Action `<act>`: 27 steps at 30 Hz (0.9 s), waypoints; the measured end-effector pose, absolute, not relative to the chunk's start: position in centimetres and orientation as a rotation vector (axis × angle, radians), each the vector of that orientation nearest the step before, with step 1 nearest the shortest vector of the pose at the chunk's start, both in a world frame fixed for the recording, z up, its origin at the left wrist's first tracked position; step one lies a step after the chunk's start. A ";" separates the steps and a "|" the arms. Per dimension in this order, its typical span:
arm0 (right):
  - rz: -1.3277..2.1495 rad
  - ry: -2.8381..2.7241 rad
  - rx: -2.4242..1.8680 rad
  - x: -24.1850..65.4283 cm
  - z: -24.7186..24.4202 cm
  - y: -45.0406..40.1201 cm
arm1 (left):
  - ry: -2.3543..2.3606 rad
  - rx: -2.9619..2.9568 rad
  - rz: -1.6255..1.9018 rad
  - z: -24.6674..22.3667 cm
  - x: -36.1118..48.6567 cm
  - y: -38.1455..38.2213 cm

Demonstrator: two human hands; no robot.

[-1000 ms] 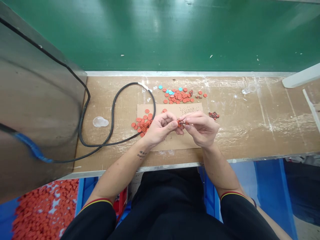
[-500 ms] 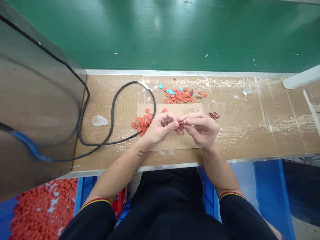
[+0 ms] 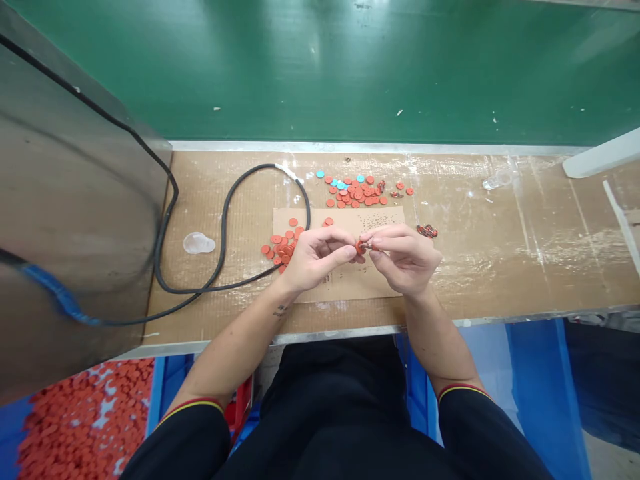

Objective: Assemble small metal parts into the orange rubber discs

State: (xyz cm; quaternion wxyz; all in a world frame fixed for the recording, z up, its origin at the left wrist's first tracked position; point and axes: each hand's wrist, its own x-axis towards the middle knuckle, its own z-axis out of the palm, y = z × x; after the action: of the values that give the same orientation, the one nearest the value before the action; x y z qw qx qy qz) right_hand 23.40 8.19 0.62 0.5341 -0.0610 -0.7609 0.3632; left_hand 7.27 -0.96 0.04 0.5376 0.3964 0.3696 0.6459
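My left hand [image 3: 324,259] pinches a small round red disc [image 3: 359,247] between thumb and fingers, above a cardboard sheet [image 3: 367,287]. Close against it, my right hand [image 3: 409,259] is closed on a thin, dark metallic piece [image 3: 369,246] that meets the disc; its exact kind is too small to tell. Beside my left hand lies a heap of red discs [image 3: 284,250], partly covered by that hand. Just beyond my right hand sits a little pile of dark and red metallic pieces [image 3: 427,231].
Farther back lie more red discs [image 3: 357,193] with several blue discs [image 3: 341,185]. A black cable [image 3: 225,220] loops across the left of the bench. Clear plastic pieces lie at left [image 3: 199,243] and right [image 3: 497,180]. A metal box [image 3: 75,220] borders the left side.
The hands stay together at the same place, with fingers shifting slightly. The red disc has turned a little and shows more of its face. The view has shifted slightly.
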 end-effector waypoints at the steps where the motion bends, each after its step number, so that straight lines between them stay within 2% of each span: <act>1: 0.856 -1.816 -0.135 23.4 0.6 8.2 | 0.904 0.958 1.562 0.1 7.3 -1.0; 7: 0.820 -1.813 -0.097 23.3 0.5 8.2 | 0.940 1.030 1.680 0.3 7.7 -1.2; 27: 0.854 -1.806 -0.097 23.4 0.4 8.4 | 0.971 1.120 1.684 0.0 7.5 -1.2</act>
State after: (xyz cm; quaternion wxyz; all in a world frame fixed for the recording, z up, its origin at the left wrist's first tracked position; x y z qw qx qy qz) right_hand 23.44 8.39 0.40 0.5403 -0.0410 -0.7599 0.3591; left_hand 7.49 -1.19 0.02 0.4340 0.4499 0.3897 0.6763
